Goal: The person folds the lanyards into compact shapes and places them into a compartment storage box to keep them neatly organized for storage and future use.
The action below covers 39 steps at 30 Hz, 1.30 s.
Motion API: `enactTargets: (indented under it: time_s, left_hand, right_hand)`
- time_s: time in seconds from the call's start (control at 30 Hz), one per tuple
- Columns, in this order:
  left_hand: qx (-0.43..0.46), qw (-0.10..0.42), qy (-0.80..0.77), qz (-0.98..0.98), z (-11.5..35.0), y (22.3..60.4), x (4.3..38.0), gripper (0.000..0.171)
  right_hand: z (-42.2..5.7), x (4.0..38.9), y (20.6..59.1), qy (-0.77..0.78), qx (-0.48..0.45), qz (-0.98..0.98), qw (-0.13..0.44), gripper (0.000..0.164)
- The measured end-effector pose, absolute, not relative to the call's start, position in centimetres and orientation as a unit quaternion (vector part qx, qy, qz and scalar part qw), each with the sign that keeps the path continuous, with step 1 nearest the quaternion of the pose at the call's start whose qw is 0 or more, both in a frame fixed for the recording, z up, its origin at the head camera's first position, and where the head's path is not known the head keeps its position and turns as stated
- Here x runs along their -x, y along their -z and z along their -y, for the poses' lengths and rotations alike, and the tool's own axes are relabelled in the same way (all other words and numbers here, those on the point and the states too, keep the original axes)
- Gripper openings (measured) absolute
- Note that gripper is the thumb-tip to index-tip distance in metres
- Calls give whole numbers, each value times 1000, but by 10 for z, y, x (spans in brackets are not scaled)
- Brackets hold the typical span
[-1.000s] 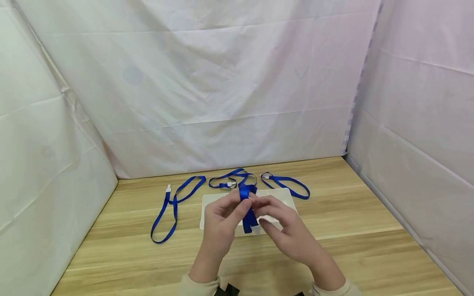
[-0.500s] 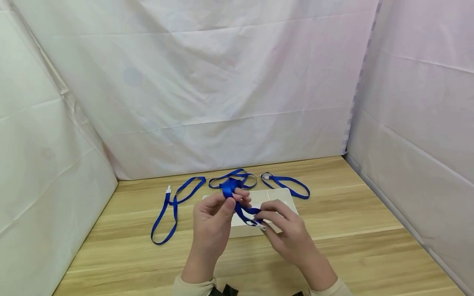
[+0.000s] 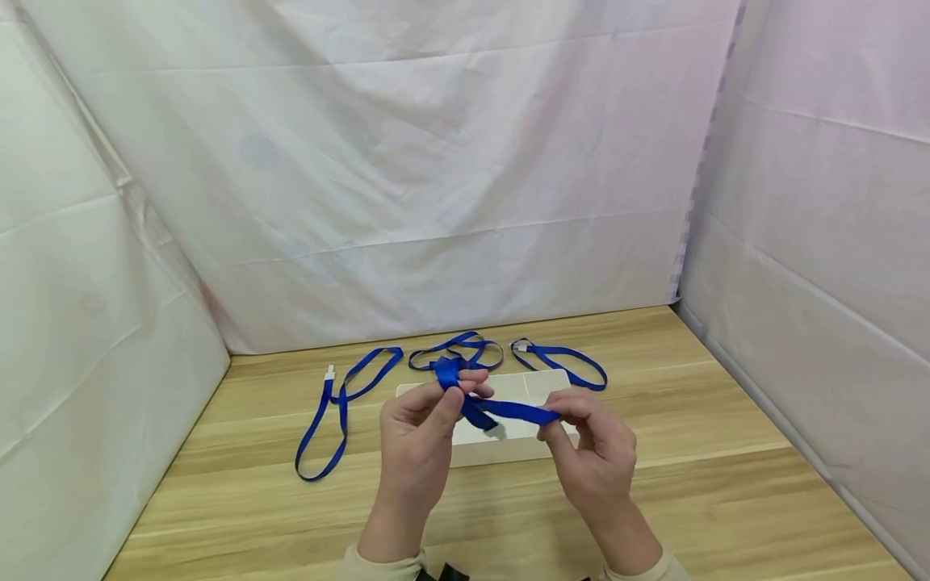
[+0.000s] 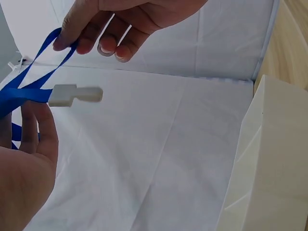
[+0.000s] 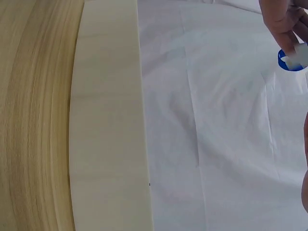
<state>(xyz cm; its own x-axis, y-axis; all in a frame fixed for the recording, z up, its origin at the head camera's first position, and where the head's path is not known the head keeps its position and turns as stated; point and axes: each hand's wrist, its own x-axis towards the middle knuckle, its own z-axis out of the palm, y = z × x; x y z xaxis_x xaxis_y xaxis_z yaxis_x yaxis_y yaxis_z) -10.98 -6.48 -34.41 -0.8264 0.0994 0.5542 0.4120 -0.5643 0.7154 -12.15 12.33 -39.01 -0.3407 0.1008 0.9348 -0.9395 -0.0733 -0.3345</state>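
Pale, creased cloth hangs behind and at both sides [image 3: 436, 161], closing in a wood-grain worktop [image 3: 240, 500] that fills the lower half of the head view. Left of centre lies a blue lanyard [image 3: 345, 415], a flat strap in a long twisted loop with a white clip at its upper end.

Near the lower middle, the left hand [image 3: 417, 452] has its grip closed, thumb against fingers, on a folded part of the held lanyard [image 3: 516, 411], raised in front of a white box [image 3: 501, 453]. Its ribbon looks smooth and slightly glossy; in the left wrist view its stubby, hard-looking clip [image 4: 62, 95] juts free. The box is straight-sided and matt. Behind the hands, at upper middle of the worktop, a second lanyard [image 3: 475, 342] lies in tangled loops.

Right of centre, the right hand [image 3: 596, 456] pinches the strap between thumb and forefinger, drawing out a loop. The step seems to be winding or looping the strap; it calls for a firm left pinch and even right tension. Farther right rests a third lanyard [image 3: 567, 350].
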Motion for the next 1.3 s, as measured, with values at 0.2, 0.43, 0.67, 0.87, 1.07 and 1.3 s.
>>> enactTargets:
  time_s: [0.2,0.43,0.67,0.87,1.07,1.3]
  left_hand:
    - [220,98,848,471,64,340,107,32]
    - [220,101,845,476,65,340,108,34]
    - [216,102,842,483,63,338,107,35]
    - [215,123,834,494,62,337,110,35]
    - [213,144,821,510,63,332,112,35]
    - [204,143,828,502,66,329,112,33]
  right_hand:
    - [-126,118,389,-594,-439,577,350,17]
    - [-124,117,385,-520,-468,618,359,27]
    - [-119,119,386,-457,-418,647,444,25]
    - [-119,120,386,-479,-426,633,434,25]
    - [-122,120,386,-478,-480,628,383,21]
    - [-123,117,382,-497,-482,601,399,21]
